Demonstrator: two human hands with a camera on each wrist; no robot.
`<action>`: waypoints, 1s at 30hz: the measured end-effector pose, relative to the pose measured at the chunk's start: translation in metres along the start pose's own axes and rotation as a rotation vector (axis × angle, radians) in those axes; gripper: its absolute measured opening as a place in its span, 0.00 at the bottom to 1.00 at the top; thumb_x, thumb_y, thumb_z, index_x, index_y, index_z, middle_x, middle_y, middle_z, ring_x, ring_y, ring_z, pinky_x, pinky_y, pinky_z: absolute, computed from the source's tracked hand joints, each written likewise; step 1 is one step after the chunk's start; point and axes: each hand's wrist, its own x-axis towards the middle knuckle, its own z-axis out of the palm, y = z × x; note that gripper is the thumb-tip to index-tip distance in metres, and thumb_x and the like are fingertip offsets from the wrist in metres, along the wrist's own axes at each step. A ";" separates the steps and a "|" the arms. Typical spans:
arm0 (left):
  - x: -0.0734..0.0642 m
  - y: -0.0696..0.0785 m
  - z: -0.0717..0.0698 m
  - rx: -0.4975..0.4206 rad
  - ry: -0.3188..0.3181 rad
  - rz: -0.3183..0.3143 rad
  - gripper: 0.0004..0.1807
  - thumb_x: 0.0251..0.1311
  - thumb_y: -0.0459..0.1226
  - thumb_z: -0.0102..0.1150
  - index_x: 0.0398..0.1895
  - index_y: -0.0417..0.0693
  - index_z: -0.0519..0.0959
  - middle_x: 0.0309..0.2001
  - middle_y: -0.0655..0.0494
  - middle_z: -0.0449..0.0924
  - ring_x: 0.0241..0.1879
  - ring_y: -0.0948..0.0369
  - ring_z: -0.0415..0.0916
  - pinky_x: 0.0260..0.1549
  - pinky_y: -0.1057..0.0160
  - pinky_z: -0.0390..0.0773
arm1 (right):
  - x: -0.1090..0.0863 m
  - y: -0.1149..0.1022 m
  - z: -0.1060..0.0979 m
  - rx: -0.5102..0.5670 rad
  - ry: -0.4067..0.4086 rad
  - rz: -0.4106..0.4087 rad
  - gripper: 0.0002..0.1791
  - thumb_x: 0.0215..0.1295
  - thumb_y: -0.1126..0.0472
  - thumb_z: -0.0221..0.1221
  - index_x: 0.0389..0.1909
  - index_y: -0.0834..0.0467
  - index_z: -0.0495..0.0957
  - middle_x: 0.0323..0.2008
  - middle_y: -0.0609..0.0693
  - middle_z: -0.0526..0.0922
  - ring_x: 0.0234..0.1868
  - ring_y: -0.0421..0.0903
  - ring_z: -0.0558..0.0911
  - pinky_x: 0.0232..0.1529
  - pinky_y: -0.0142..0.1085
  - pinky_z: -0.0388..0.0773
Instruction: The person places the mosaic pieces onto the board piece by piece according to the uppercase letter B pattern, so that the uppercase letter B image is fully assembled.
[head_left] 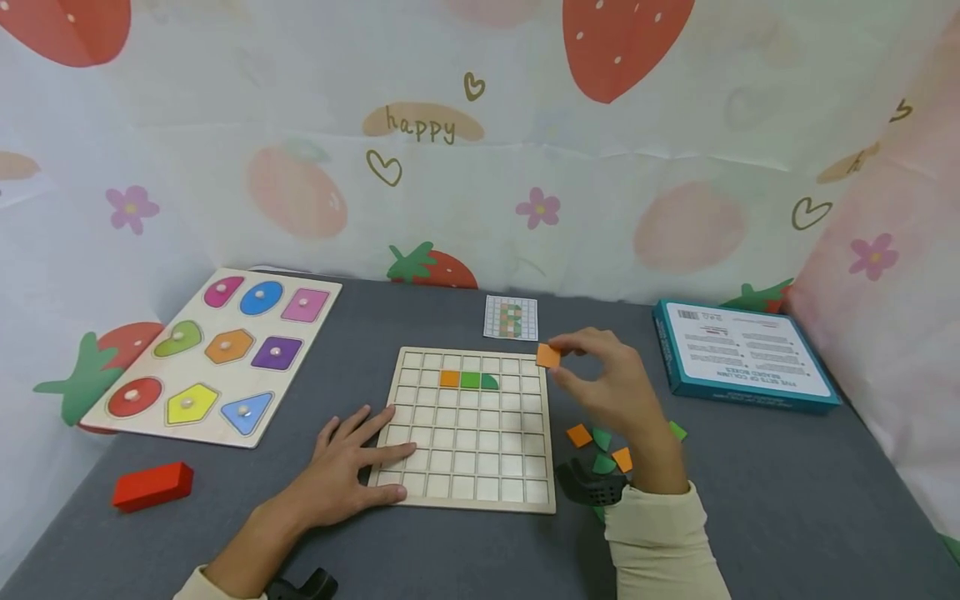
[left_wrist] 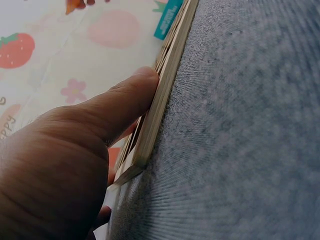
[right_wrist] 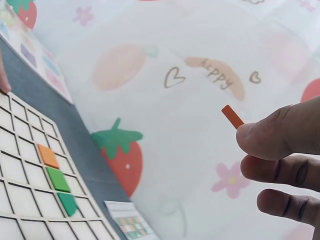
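Note:
A square wooden grid board (head_left: 480,429) lies on the table. In its second row sit an orange square tile (head_left: 449,379), a green square tile (head_left: 470,380) and a dark green quarter-round tile (head_left: 490,382), side by side. My left hand (head_left: 341,471) rests spread on the board's left edge, its thumb along the near corner. Thumb and fingers of my right hand (head_left: 611,387) pinch another orange square tile (head_left: 548,356) above the board's upper right corner. The right wrist view shows this orange tile (right_wrist: 232,116) edge-on.
Loose orange tiles (head_left: 579,436) and green pieces (head_left: 604,464) lie right of the board, partly behind the right wrist. A pattern card (head_left: 511,317) is beyond the board. A knob puzzle (head_left: 217,358) and red block (head_left: 153,487) lie left; a teal box (head_left: 750,354) lies right.

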 end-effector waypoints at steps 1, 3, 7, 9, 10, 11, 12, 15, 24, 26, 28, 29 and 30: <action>0.000 0.000 0.000 0.001 0.000 0.000 0.31 0.54 0.58 0.64 0.61 0.60 0.78 0.73 0.46 0.55 0.70 0.38 0.44 0.59 0.30 0.34 | 0.001 0.001 0.004 0.000 -0.006 0.012 0.16 0.57 0.69 0.68 0.47 0.61 0.83 0.42 0.49 0.82 0.43 0.47 0.72 0.44 0.46 0.68; 0.000 0.000 0.000 0.001 0.001 0.001 0.31 0.54 0.58 0.64 0.61 0.60 0.78 0.73 0.46 0.55 0.70 0.38 0.44 0.59 0.30 0.34 | 0.002 0.003 0.011 0.006 -0.017 0.032 0.16 0.58 0.69 0.68 0.48 0.60 0.83 0.42 0.49 0.81 0.43 0.47 0.72 0.43 0.46 0.69; 0.000 0.000 0.000 0.000 0.005 0.001 0.31 0.54 0.58 0.65 0.61 0.60 0.78 0.73 0.46 0.55 0.70 0.38 0.44 0.59 0.30 0.35 | 0.003 0.008 0.026 0.045 -0.028 0.059 0.16 0.58 0.68 0.68 0.49 0.61 0.83 0.42 0.49 0.81 0.42 0.48 0.72 0.42 0.47 0.69; 0.000 -0.001 0.001 -0.001 0.005 0.000 0.31 0.54 0.59 0.65 0.61 0.60 0.78 0.73 0.46 0.55 0.70 0.38 0.44 0.59 0.30 0.34 | 0.004 0.011 0.033 0.066 -0.030 0.067 0.17 0.58 0.68 0.68 0.49 0.61 0.82 0.42 0.49 0.81 0.42 0.48 0.72 0.42 0.47 0.70; 0.000 -0.001 0.001 -0.001 0.004 -0.001 0.32 0.54 0.59 0.64 0.61 0.60 0.78 0.73 0.46 0.55 0.70 0.38 0.43 0.59 0.30 0.34 | 0.004 0.012 0.036 0.076 -0.031 0.068 0.17 0.58 0.68 0.68 0.49 0.61 0.82 0.42 0.50 0.81 0.42 0.49 0.72 0.42 0.47 0.70; 0.000 -0.001 0.001 0.000 0.004 0.000 0.32 0.54 0.59 0.64 0.61 0.60 0.78 0.73 0.46 0.55 0.70 0.38 0.44 0.59 0.30 0.34 | 0.004 0.014 0.039 0.084 -0.032 0.071 0.16 0.58 0.68 0.68 0.49 0.62 0.82 0.42 0.50 0.82 0.42 0.49 0.73 0.42 0.48 0.70; 0.000 -0.001 0.002 0.001 0.005 0.000 0.32 0.54 0.59 0.64 0.61 0.60 0.78 0.73 0.46 0.55 0.70 0.38 0.44 0.59 0.30 0.35 | 0.004 0.015 0.043 0.093 -0.034 0.074 0.16 0.58 0.68 0.67 0.49 0.62 0.82 0.42 0.51 0.82 0.42 0.51 0.73 0.42 0.49 0.71; 0.000 -0.002 0.002 0.007 0.009 0.000 0.31 0.54 0.59 0.64 0.61 0.61 0.78 0.73 0.47 0.55 0.70 0.38 0.44 0.59 0.30 0.35 | 0.004 0.018 0.052 0.104 -0.033 0.085 0.16 0.58 0.68 0.67 0.48 0.62 0.82 0.43 0.52 0.82 0.44 0.55 0.74 0.43 0.53 0.71; 0.000 -0.002 0.000 0.005 0.006 -0.004 0.32 0.54 0.59 0.64 0.61 0.61 0.78 0.73 0.47 0.55 0.70 0.38 0.44 0.59 0.31 0.34 | 0.003 0.029 0.079 0.101 -0.068 0.181 0.16 0.58 0.67 0.66 0.49 0.59 0.83 0.45 0.49 0.82 0.44 0.53 0.76 0.40 0.46 0.74; 0.000 -0.002 0.000 0.004 0.004 -0.005 0.32 0.54 0.59 0.64 0.61 0.61 0.78 0.73 0.47 0.55 0.70 0.38 0.44 0.59 0.31 0.34 | 0.003 0.033 0.083 0.099 -0.090 0.193 0.16 0.59 0.67 0.65 0.49 0.59 0.83 0.45 0.49 0.82 0.44 0.52 0.75 0.38 0.44 0.74; 0.000 -0.001 0.000 0.004 0.004 -0.006 0.32 0.54 0.59 0.64 0.61 0.61 0.78 0.73 0.47 0.55 0.70 0.38 0.44 0.59 0.31 0.34 | 0.003 0.036 0.086 0.099 -0.106 0.198 0.15 0.59 0.67 0.65 0.49 0.59 0.83 0.44 0.50 0.82 0.43 0.52 0.75 0.36 0.42 0.74; 0.000 -0.001 0.000 0.004 0.004 -0.006 0.32 0.54 0.59 0.64 0.61 0.61 0.78 0.73 0.47 0.55 0.70 0.38 0.44 0.59 0.31 0.34 | 0.003 0.037 0.088 0.098 -0.114 0.202 0.15 0.59 0.68 0.65 0.48 0.59 0.83 0.43 0.49 0.82 0.42 0.51 0.75 0.35 0.42 0.73; 0.000 -0.001 0.000 0.005 0.005 -0.008 0.31 0.54 0.59 0.64 0.61 0.61 0.78 0.73 0.48 0.55 0.70 0.38 0.44 0.59 0.31 0.34 | 0.003 0.039 0.089 0.095 -0.122 0.207 0.15 0.59 0.68 0.65 0.48 0.59 0.83 0.43 0.49 0.82 0.42 0.51 0.75 0.35 0.42 0.74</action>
